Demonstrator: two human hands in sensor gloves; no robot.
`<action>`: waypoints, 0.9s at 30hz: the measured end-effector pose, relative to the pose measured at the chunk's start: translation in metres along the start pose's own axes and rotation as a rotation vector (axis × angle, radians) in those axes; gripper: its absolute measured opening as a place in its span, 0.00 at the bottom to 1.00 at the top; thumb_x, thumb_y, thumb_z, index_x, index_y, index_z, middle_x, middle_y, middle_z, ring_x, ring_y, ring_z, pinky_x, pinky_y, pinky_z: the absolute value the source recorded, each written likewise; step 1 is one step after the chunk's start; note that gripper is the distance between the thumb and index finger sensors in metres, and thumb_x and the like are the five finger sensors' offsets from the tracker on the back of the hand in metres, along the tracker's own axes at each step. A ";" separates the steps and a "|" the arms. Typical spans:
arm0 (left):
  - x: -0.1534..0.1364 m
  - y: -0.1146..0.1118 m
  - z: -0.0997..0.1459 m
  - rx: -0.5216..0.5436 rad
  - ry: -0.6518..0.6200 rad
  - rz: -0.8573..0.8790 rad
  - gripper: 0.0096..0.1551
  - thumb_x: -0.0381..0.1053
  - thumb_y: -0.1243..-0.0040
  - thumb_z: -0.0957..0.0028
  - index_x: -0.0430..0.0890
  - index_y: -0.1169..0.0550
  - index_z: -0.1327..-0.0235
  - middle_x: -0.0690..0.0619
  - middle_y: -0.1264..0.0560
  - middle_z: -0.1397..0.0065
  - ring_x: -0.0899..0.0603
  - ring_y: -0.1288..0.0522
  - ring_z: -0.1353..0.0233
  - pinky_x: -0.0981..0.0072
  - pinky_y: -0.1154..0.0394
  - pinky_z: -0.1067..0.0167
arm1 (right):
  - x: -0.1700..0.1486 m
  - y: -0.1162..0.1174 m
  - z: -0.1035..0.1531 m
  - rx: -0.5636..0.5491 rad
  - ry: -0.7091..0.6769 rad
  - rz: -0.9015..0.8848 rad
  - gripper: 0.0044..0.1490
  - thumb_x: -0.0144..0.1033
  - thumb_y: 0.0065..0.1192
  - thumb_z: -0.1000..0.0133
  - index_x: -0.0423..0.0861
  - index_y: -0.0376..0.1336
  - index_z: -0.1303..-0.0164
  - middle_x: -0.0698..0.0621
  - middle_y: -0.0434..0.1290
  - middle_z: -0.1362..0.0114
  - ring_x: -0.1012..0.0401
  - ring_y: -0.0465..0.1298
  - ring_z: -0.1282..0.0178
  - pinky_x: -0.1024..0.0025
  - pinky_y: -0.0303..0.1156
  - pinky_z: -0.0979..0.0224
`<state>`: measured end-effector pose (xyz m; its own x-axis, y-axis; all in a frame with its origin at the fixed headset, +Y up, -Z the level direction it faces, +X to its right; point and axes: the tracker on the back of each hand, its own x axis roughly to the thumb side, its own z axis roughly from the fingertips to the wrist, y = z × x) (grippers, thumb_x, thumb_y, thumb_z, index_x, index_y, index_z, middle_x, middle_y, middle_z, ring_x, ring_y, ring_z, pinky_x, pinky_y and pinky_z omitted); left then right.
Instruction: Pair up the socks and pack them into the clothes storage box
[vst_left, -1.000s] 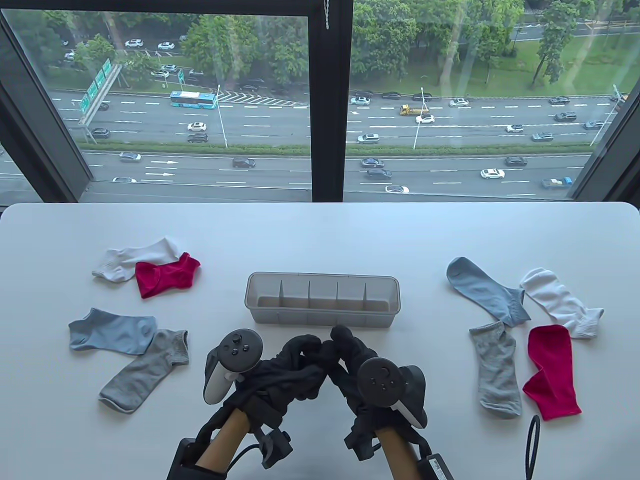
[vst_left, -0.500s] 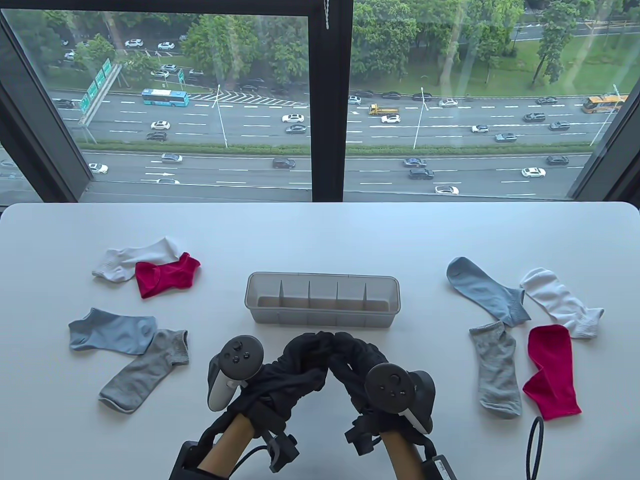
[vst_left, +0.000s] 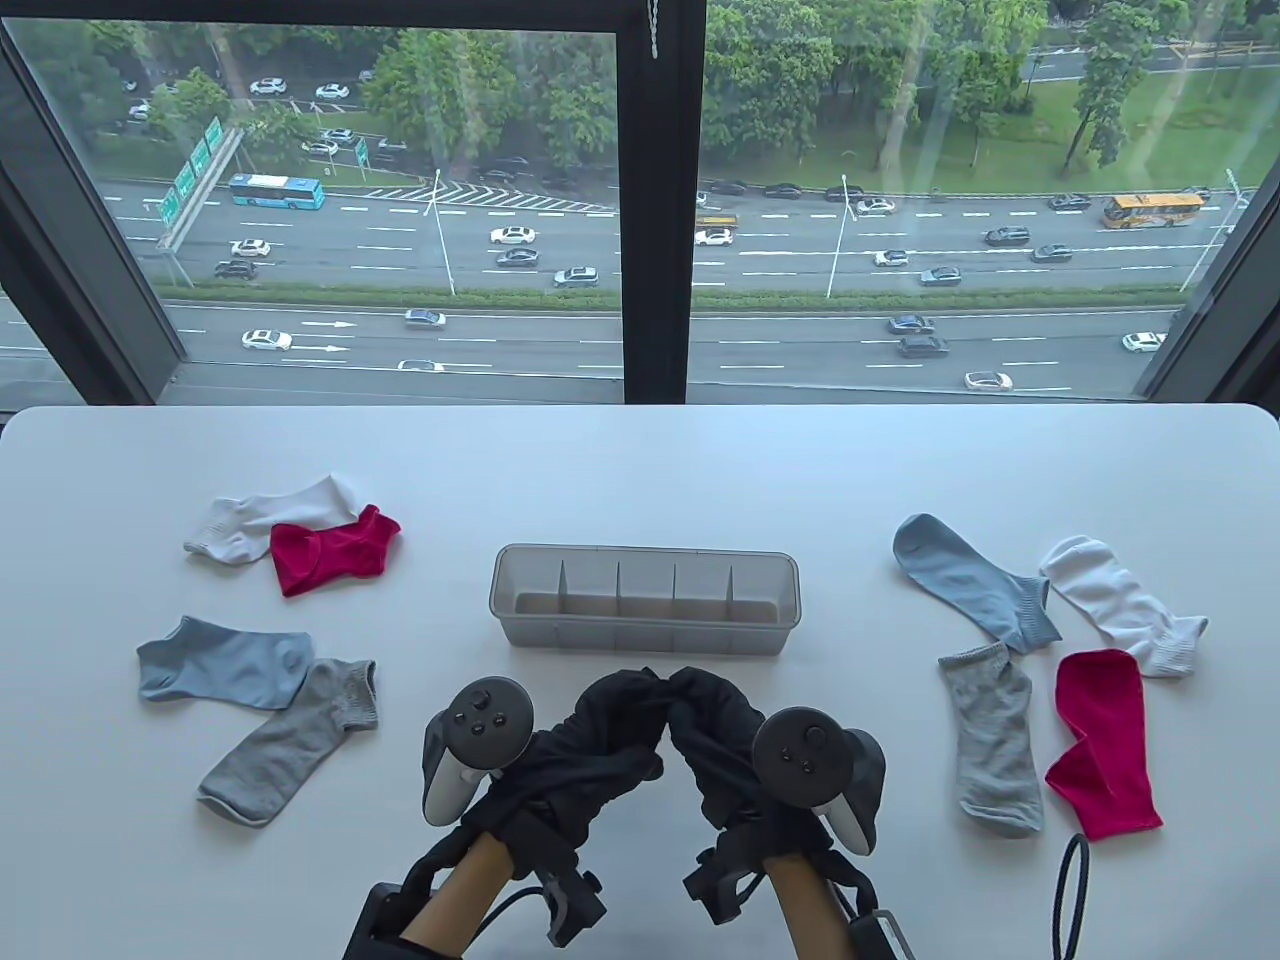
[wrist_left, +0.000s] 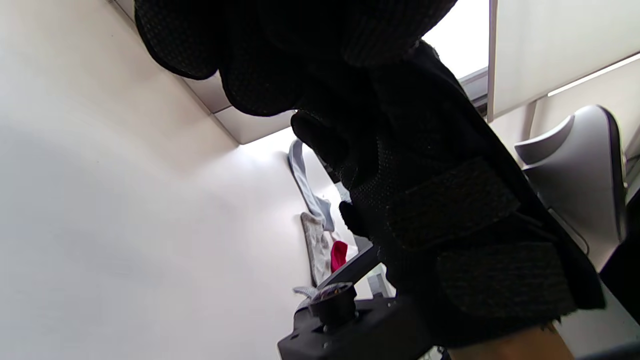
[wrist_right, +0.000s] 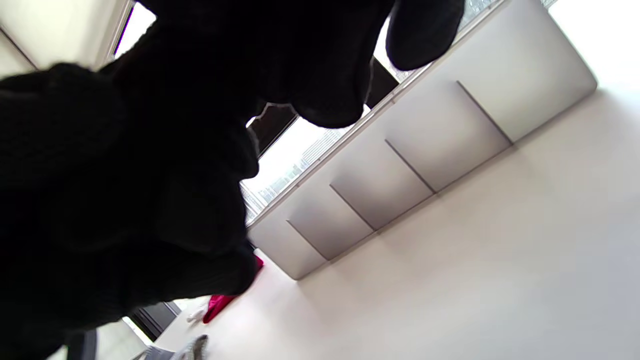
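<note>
Broad white tabletop (vst_left: 640, 460) under the window, and in the middle of it sits the long grey storage box (vst_left: 645, 640), five compartments, every one bare. Nothing packed yet.

Socks lie loose on both sides. On the left, a white sock (vst_left: 262, 512) with a red sock (vst_left: 330, 552) overlapping its edge, then nearer the front a blue sock (vst_left: 222, 662) touching a grey sock (vst_left: 290, 740). On the right their partners: a blue one (vst_left: 970, 580), a white one (vst_left: 1125, 602), a grey one (vst_left: 993, 740) and a red one (vst_left: 1103, 745), all bunched close, some touching.

Now the hands, just in front of the box. The left hand (vst_left: 585, 745) and the right hand (vst_left: 725, 745) meet fingertip to fingertip over a dark pair of socks (vst_left: 610, 755), fingers on both sides curled into the bundle. Glove and cloth are both black, so I can't tell exactly where one ends and the other begins; the wrist views are mostly dark glove.

My read: this stuff is light, limp, and wants to unroll. It should be gripped around the whole bundle, not by a loose cuff, and pressed down into a compartment so the dividers keep it closed.
</note>
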<state>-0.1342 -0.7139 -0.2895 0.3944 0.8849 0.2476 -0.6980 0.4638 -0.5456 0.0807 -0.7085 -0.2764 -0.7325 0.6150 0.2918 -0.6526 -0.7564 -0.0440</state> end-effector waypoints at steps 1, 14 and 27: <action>-0.002 -0.002 0.000 -0.080 -0.003 -0.002 0.38 0.45 0.40 0.43 0.50 0.43 0.22 0.36 0.29 0.27 0.40 0.18 0.37 0.40 0.25 0.33 | 0.000 0.000 -0.002 0.002 -0.022 0.072 0.26 0.44 0.46 0.33 0.46 0.54 0.26 0.49 0.71 0.30 0.57 0.77 0.32 0.45 0.64 0.19; -0.003 0.001 0.005 -0.015 0.076 -0.185 0.26 0.48 0.44 0.40 0.53 0.36 0.30 0.35 0.25 0.30 0.36 0.18 0.38 0.37 0.26 0.34 | 0.015 -0.008 -0.002 0.079 -0.069 0.048 0.36 0.47 0.45 0.35 0.42 0.52 0.19 0.37 0.67 0.22 0.45 0.74 0.27 0.39 0.63 0.22; 0.003 0.016 0.009 0.217 0.092 -0.326 0.19 0.48 0.36 0.44 0.51 0.27 0.41 0.38 0.26 0.27 0.35 0.19 0.33 0.48 0.17 0.42 | -0.003 0.007 -0.005 0.291 -0.015 -0.095 0.30 0.40 0.57 0.36 0.44 0.57 0.25 0.41 0.73 0.28 0.55 0.79 0.34 0.45 0.66 0.21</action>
<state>-0.1495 -0.7034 -0.2904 0.6610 0.6872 0.3013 -0.6338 0.7263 -0.2660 0.0772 -0.7146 -0.2827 -0.6663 0.6847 0.2953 -0.6337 -0.7287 0.2597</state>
